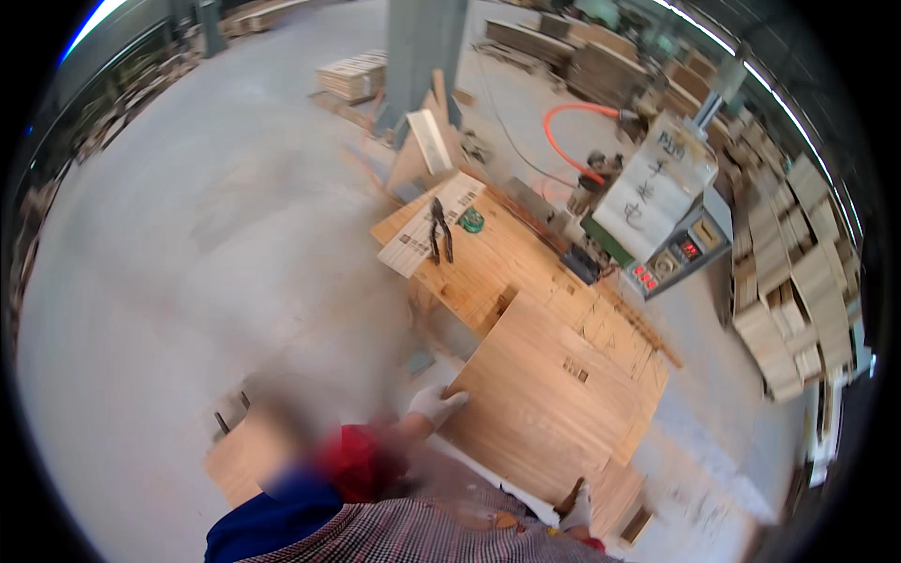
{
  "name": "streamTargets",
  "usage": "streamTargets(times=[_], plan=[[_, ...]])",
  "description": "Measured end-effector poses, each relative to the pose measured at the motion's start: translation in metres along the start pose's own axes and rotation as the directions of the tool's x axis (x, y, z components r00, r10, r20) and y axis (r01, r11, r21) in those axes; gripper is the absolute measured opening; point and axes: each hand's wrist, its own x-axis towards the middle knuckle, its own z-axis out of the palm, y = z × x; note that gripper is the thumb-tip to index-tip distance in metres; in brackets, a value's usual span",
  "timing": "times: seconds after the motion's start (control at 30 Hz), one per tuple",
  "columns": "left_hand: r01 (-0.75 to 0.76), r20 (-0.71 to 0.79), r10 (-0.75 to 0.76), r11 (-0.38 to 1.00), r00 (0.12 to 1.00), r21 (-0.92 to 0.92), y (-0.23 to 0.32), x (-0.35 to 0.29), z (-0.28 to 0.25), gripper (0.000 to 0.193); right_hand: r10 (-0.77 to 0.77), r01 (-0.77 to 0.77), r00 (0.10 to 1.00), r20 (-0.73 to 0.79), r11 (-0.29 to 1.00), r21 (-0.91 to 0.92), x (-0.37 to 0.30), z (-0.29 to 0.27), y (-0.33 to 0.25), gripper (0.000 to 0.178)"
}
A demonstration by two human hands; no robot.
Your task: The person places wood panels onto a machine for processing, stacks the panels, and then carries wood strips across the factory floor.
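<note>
My left hand (434, 405), in a white glove, is closed at the left edge of a flat wooden panel (526, 375), its thumb on the top face. The panel lies tilted across a wooden worktable (537, 255) and carries a small dark printed mark. At the panel's near edge is my right hand (580, 514), also white-gloved and partly cut off by my checked apron (422, 530). A narrow brown piece (570, 497) shows against its fingers; its kind is unclear.
Black-handled pliers (440, 233) and a green tape roll (471, 220) lie at the table's far left, the pliers on a pale board (408, 246). A machine head with a red-lit display (690, 249) overhangs the right side. Stacked panels (798, 272) stand further right; a pillar (422, 66) rises behind.
</note>
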Motion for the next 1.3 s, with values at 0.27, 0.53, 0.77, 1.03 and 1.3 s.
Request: streamTargets(times=[0.27,0.53,0.77,1.03,1.3], plan=[[-0.02,-0.394,-0.072,0.975,0.916,-0.223,-0.08,-0.161,-0.034,0.041,-0.383,0.867,0.492,0.781,0.292,-0.403,-0.006,-0.006,-0.045,0.046],[-0.226,-0.409,-0.459,0.402,0.788,-0.887,-0.151,-0.311,-0.005,0.049,0.321,0.28,0.472,0.821,0.829,-0.485,-0.059,0.198,-0.107,0.051],[-0.612,-0.342,-0.805,-0.033,0.485,-0.79,-0.149,-0.326,0.048,0.046,0.668,0.055,-0.119,0.735,0.743,-0.667,-0.153,0.338,0.012,0.066],[-0.829,-0.29,-0.914,-0.082,0.284,-0.553,-0.192,-0.308,0.01,0.037,0.81,0.377,0.238,0.537,0.432,-0.819,-0.253,0.375,0.205,0.031],[-0.47,-0.147,-0.773,-0.211,0.617,-0.857,-0.223,-0.323,-0.049,0.035,0.88,0.788,-0.201,0.431,0.406,-0.463,-0.337,0.515,0.263,0.031]])
